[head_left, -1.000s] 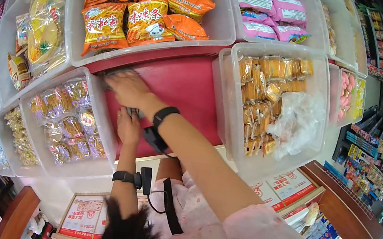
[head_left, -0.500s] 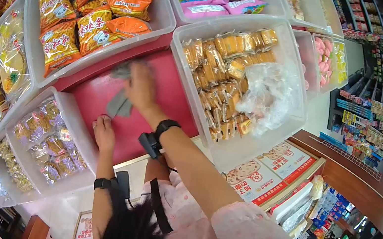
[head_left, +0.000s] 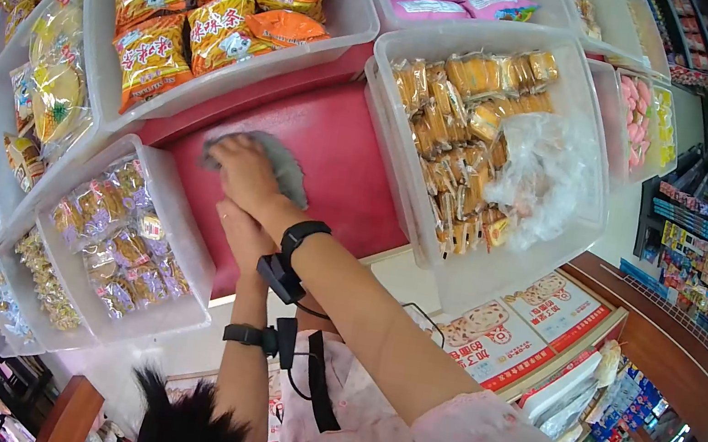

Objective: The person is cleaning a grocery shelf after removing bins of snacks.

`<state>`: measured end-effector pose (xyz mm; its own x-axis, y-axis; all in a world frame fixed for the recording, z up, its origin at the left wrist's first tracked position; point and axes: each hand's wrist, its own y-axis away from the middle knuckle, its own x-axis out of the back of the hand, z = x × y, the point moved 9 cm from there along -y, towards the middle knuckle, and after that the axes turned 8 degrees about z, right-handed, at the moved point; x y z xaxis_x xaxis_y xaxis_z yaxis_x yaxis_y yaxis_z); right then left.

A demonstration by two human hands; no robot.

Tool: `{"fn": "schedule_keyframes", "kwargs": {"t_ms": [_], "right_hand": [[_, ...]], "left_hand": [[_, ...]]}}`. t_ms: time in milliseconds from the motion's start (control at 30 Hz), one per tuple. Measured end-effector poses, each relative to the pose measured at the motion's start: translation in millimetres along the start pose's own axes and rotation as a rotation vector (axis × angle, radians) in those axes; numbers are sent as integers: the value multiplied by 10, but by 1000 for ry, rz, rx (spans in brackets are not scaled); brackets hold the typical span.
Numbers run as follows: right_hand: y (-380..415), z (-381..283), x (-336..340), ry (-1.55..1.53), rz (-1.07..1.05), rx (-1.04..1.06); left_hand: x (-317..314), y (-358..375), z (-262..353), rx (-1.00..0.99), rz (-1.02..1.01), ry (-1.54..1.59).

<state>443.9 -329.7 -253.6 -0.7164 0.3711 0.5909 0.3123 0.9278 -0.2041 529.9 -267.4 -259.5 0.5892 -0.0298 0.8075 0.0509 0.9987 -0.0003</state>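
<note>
My right hand is pressed down on a grey cloth, its fingers bent over the cloth's left part. The cloth lies spread on the red surface between the snack bins. Just below, my left hand rests near the cloth's lower edge, with its fingers stretched out against the underside of my right wrist. Part of the left hand is hidden by the right forearm. Both wrists carry black bands with small devices.
Around the red surface stand plastic bins: orange snack bags behind, wrapped biscuits with a clear plastic bag on the right, and wrapped pastries on the left. Printed cards line the counter front at right.
My right hand has shifted slightly and the cloth now lies flatter and wider under it. My left hand has moved rightward, up to my right wrist. The view has shifted a little.
</note>
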Motion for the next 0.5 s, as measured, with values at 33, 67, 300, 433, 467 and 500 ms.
{"fn": "schedule_keyframes", "kwargs": {"t_ms": [33,67,300,433,467,500], "right_hand": [[64,12,8,-2,-1,2],[147,31,6,-68,-78,20],[617,720,961,57,210,-322],[413,556,757,223,-21,-220],[352,524,659,216,-32,-212],[269,443,512,246,-69,-148]], "left_hand": [[32,38,-13,1,3,-1],[72,108,79,-157,20,-38],[-164,541,657,-649,-400,-142],[-449,586,648,-682,-516,-216],[-513,597,567,-665,-556,-311],[-496,607,514,-652,-554,-320]]}}
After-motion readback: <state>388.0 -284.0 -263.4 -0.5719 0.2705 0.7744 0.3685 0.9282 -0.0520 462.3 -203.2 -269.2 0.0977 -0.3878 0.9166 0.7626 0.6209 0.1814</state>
